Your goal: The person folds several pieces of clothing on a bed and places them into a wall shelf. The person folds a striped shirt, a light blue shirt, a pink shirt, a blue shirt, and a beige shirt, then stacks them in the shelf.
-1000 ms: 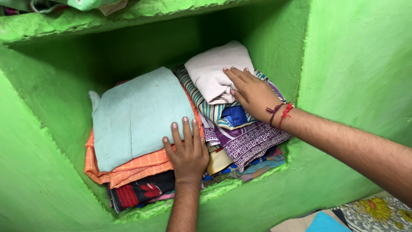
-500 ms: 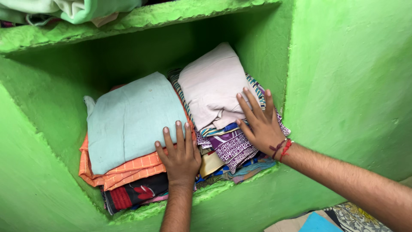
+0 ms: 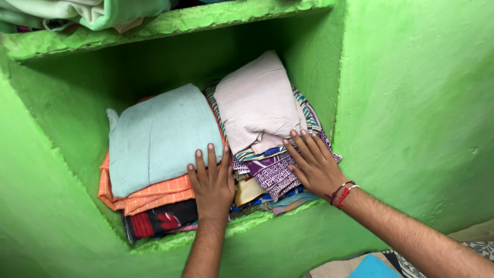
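Landmark: the green shelf ledge (image 3: 267, 219).

Nearest, just above the ledge, the left hand (image 3: 212, 183) lies flat, fingers spread, gripping nothing, pressed on the front edge of the left stack where the pale blue cloth (image 3: 159, 136) meets the orange checked cloth (image 3: 154, 194). The right hand (image 3: 314, 164), also flat and open with nothing held, rests on the front of the right stack, over the purple patterned cloth (image 3: 272, 172).

Further back from the ledge, a beige folded cloth (image 3: 254, 103) tops the right stack. Highest and farthest, a light green cloth (image 3: 92, 11) lies on the upper shelf.

Judgement: folded fabric is soft, light and prone to sliding; best held by both sides of a stack or beneath a folded edge.
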